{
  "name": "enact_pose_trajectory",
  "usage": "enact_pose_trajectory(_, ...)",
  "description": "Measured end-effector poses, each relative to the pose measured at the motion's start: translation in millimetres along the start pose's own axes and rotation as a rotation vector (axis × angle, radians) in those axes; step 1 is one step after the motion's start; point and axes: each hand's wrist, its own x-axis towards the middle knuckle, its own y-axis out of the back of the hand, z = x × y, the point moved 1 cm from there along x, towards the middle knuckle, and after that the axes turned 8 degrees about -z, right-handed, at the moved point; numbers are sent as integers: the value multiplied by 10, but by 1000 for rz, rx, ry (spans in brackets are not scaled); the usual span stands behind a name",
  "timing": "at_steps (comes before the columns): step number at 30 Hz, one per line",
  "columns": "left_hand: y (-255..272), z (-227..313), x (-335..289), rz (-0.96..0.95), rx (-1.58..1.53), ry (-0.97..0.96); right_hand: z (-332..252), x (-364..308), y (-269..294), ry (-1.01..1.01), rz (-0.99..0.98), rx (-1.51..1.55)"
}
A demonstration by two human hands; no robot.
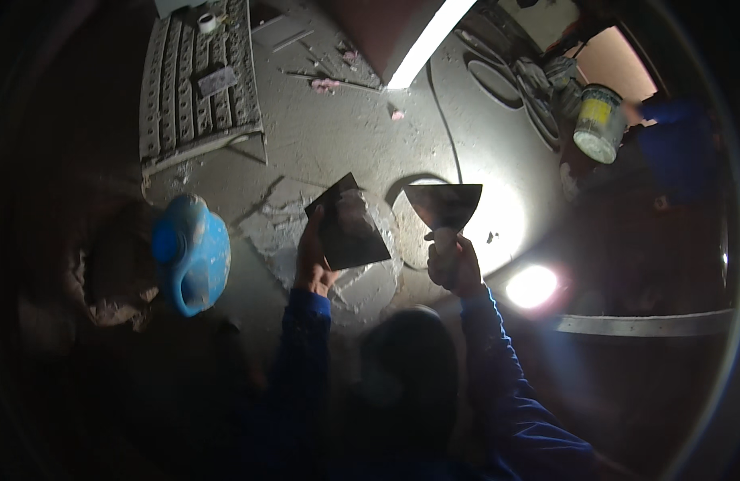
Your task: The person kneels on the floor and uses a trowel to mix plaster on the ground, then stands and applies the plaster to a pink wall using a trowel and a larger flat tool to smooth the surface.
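My left hand [311, 260] is closed on the left side of a dark rectangular plate [362, 240], tilted toward me. A paler smear shows on the upper part of the plate. In my right hand [458, 266] is a putty knife [444, 204], its wide flaring blade pointing away from me and its pale handle in my fist. The blade stays a little apart from the plate, to its right. Below the plate lies a pale, plaster-smeared sheet [281, 228] on the floor. Behind the knife, a round shape is partly hidden and washed out by light.
A blue watering can [213, 248] stands at left. Beyond it is a perforated metal platform [197, 112] with a tape roll [207, 22] on it. A dirty bucket [600, 132] is at far right. A glaring lamp [533, 286] shines near my right arm; a cable [442, 104] crosses the floor.
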Motion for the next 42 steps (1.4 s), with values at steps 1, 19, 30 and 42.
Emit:
enact_pose_trajectory(1,-98,26,61,79,-22,-7,-121,86,-121,46,-50,-33)
enact_pose_trajectory(19,-3986,1475,-820,-19,64,31,-2055,-600,-3799,333,449,-780)
enact_pose_trajectory(30,-6101,2045,-1646,-427,-606,437,-2510,-1742,-4612,456,760,-1589)
enact_pose_trajectory(42,-6283,1383,-1676,-366,914,448,-2503,-2592,-4329,485,792,-1382)
